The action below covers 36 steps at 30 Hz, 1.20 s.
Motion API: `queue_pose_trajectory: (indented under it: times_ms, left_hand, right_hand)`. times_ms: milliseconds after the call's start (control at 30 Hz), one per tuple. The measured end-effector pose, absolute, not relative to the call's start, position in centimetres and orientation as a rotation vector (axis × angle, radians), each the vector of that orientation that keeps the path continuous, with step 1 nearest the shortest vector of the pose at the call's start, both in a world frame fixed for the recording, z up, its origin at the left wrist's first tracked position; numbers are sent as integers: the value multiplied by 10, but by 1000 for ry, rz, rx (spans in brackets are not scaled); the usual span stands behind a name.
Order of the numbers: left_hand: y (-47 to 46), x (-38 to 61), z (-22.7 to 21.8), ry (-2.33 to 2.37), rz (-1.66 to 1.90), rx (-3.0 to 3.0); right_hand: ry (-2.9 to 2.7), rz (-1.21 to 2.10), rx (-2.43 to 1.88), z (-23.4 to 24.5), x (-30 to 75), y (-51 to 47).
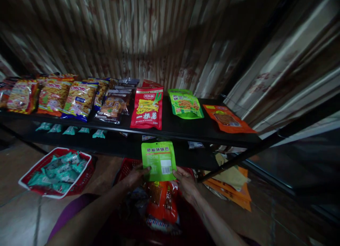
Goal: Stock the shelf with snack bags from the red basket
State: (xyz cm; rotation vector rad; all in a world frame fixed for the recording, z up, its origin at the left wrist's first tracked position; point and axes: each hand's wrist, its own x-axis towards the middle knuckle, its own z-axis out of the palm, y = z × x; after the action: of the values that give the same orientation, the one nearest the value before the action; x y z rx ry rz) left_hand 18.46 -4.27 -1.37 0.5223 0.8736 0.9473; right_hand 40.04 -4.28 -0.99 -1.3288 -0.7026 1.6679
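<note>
Between my two hands is a green snack bag [156, 161], held upright with its printed back and barcode facing me. My left hand [138, 177] pinches its lower left edge, the thumb lying on the front. At the lower right edge my right hand [184, 180] grips it the same way. Right below, orange snack bags [162, 203] lie in a red basket [126, 168] along with other packs that are too dark to make out. A similar green bag [186, 104] stands on the black shelf [183, 131] ahead.
Along the shelf are a red bag [147, 109], an orange bag [227, 118], brown packs [113, 106] and noodle-like snack bags [54, 95]. A red basket with a white rim [91, 155] holds teal packs on the floor. A black post [239, 155] slants at right beside orange packaging [244, 193].
</note>
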Motion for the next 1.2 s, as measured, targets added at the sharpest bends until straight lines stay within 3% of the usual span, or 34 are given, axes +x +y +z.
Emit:
queue_pose_trajectory:
  times_ms: [367, 767, 1200]
  left_hand:
    - [-91, 191, -8, 891, 1034, 635]
    - [-121, 200, 93, 854, 1156, 688]
    - [-131, 202, 116, 880, 1214, 792]
  right_hand:
    - [-722, 1601, -1265, 21, 400, -95]
    - [-731, 1457, -1148, 108, 397, -131]
    - [-649, 1393, -1100, 123, 402, -132]
